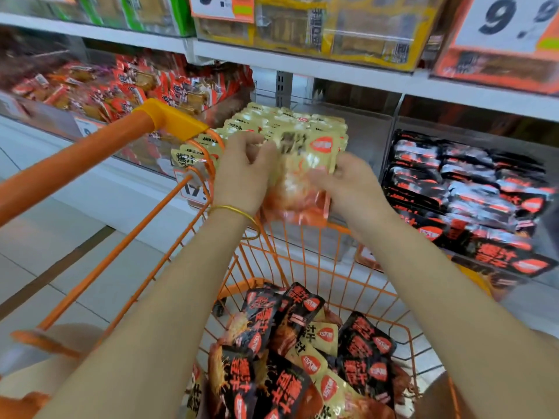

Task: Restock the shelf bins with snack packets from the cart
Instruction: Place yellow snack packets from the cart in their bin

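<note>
Your fingers (242, 143) are curled round a stack (302, 167) of yellow packets. The left hand (242, 176) grips the stack's left edge and top corner, and the right hand (351, 186) pinches its right edge, thumb across the face. You hold the stack above the far rim of the cart (317, 267), and its lower end shows orange-red through the blur. Just beyond that rim, behind the stack, stands the yellow bin (272, 119), filled with rows of the same packets set on edge. I cannot tell whether the stack touches them. Down in the cart, near you and below your forearms, lie loose packets (302, 352), mostly black with red print and a few yellow among them, heaped without order. The cart's handle (90, 152), orange with a yellow corner piece, runs off to the left of your left hand. A thin gold bangle (236, 211) sits on your left wrist. To the right of the cart, a black bin (465, 189) holds black packets lying in overlapping rows. To the left of the cart and beyond the handle, a red bin (121, 86) holds a jumble of red packets, blurred. Above the cart, the top shelf (348, 28) carries yellow-wrapped packs, and a price card (508, 19) hangs at its right end.
</note>
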{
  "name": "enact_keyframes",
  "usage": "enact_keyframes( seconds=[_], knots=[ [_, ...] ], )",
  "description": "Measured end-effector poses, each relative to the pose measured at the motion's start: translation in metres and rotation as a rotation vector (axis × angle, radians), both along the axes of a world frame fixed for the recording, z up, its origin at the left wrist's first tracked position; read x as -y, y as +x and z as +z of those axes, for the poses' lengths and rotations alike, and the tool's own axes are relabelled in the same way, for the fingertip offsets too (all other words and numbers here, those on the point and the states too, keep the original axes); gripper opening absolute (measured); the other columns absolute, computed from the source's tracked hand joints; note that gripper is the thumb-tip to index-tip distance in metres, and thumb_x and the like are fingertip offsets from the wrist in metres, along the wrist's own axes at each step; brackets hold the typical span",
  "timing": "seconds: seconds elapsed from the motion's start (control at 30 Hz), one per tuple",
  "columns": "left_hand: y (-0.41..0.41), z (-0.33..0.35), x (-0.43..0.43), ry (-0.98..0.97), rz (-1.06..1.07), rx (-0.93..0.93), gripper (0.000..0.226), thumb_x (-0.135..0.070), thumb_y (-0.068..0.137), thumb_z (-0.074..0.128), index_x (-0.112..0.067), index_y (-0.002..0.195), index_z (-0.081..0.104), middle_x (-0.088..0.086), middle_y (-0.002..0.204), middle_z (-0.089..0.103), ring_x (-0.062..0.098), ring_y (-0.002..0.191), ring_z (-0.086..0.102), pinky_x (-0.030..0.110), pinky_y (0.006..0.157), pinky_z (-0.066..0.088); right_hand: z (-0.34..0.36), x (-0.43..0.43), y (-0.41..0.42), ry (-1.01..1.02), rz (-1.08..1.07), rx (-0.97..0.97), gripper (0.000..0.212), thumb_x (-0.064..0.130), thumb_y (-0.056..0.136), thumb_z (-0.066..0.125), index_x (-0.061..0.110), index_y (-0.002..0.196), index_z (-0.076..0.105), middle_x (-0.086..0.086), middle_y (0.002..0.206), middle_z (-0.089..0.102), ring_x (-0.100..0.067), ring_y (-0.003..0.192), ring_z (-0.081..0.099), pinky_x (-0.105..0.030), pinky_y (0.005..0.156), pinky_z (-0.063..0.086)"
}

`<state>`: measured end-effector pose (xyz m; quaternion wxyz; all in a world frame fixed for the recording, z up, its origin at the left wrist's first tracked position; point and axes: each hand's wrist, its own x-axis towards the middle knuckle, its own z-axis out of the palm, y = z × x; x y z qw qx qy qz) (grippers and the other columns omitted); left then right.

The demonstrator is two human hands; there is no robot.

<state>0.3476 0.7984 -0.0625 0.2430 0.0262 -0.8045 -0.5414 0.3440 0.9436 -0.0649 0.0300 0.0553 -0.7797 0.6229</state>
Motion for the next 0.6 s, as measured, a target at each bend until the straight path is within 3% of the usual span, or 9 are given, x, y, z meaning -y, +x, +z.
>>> enact_keyframes(
  seconds=[0.03, 0.1, 0.13, 0.2, 0.33, 0.6],
  knots=[
    [-0.001, -0.006, -0.001, -0.127, 0.068, -0.075, 0.022, -0.024, 0.092, 0.053, -0.008, 0.105, 0.059, -0.002, 0.087, 0.057, 0.015, 0.084, 0.053, 0.029, 0.080, 0.043, 0.001, 0.004, -0.014, 0.020, -0.141, -0.047, 0.014, 0.012, 0.085, 0.061, 0.006, 0.098, 0.063, -0.018, 0.100, 0.068, -0.037, 0.091, 0.065, -0.049, 0.079, 0.054],
    [-0.001, -0.026, 0.000, -0.460, 0.082, -0.124, 0.035, -0.024, 0.088, 0.047, -0.004, 0.114, 0.059, 0.011, 0.110, 0.059, 0.028, 0.107, 0.052, 0.036, 0.094, 0.038, 0.001, 0.011, -0.042, 0.122, -0.358, -0.140, 0.022, 0.011, 0.084, 0.058, 0.005, 0.105, 0.059, -0.015, 0.106, 0.065, -0.033, 0.098, 0.061, -0.037, 0.083, 0.049],
    [-0.001, -0.038, 0.000, -0.600, 0.053, -0.116, 0.039, -0.025, 0.087, 0.044, -0.003, 0.116, 0.059, 0.016, 0.119, 0.056, 0.032, 0.115, 0.049, 0.039, 0.100, 0.036, -0.002, 0.013, -0.055, 0.217, -0.407, -0.144, 0.023, 0.010, 0.085, 0.057, 0.004, 0.107, 0.058, -0.014, 0.109, 0.064, -0.030, 0.102, 0.059, -0.030, 0.081, 0.045],
    [-0.001, -0.054, 0.000, -0.768, -0.026, -0.100, 0.046, -0.029, 0.087, 0.037, -0.004, 0.118, 0.058, 0.019, 0.129, 0.051, 0.036, 0.126, 0.042, 0.043, 0.108, 0.030, -0.016, 0.017, -0.079, 0.339, -0.442, -0.056, 0.025, 0.009, 0.084, 0.058, 0.005, 0.110, 0.060, -0.014, 0.112, 0.063, -0.029, 0.107, 0.058, -0.030, 0.082, 0.043],
    [-0.003, -0.067, -0.004, -0.850, -0.045, -0.127, 0.047, -0.029, 0.089, 0.035, -0.001, 0.114, 0.062, 0.023, 0.131, 0.051, 0.039, 0.130, 0.038, 0.041, 0.110, 0.022, -0.046, 0.014, -0.103, 0.391, -0.506, 0.144, 0.030, 0.012, 0.080, 0.066, 0.011, 0.110, 0.062, -0.010, 0.113, 0.065, -0.027, 0.109, 0.060, -0.031, 0.084, 0.047],
    [-0.002, -0.068, -0.007, -0.802, -0.039, -0.137, 0.044, -0.028, 0.088, 0.034, -0.003, 0.107, 0.064, 0.022, 0.136, 0.047, 0.038, 0.134, 0.034, 0.043, 0.110, 0.021, -0.059, 0.014, -0.124, 0.455, -0.528, 0.243, 0.041, 0.012, 0.076, 0.072, 0.011, 0.115, 0.057, -0.009, 0.116, 0.063, -0.027, 0.113, 0.057, -0.031, 0.085, 0.047]
  ],
)
